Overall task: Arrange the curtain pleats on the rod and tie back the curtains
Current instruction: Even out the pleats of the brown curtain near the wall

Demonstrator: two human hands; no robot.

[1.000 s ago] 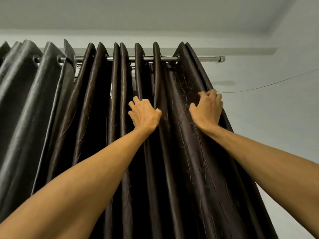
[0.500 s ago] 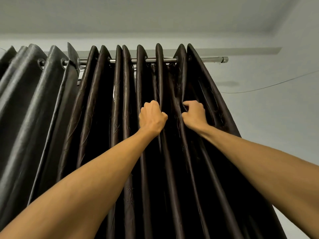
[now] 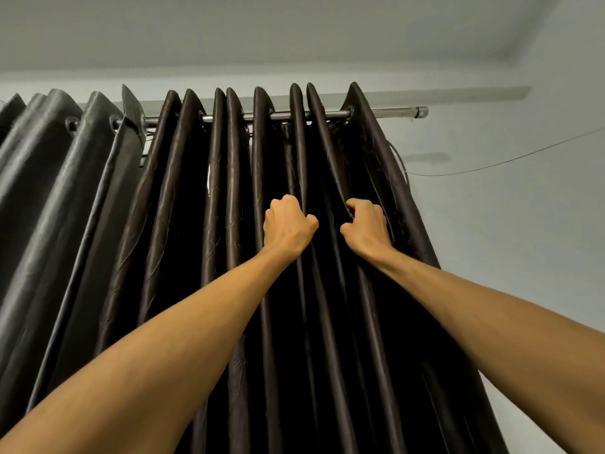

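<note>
A dark brown eyelet curtain hangs in narrow pleats from a metal rod near the ceiling. My left hand grips one pleat fold below the rod, fingers curled into the cloth. My right hand grips the neighbouring fold a little to the right, at the same height. The two fists are close together with a dark fold between them. Both forearms reach up from the bottom corners.
A grey curtain hangs on the same rod at the left, touching the brown one. The rod's end cap sticks out past the last pleat. A thin wire crosses the white wall at the right.
My right hand has moved left from the outer flat panel and closed on a fold beside my left hand. The right-hand pleats are gathered tighter. My left hand shifted slightly right.
</note>
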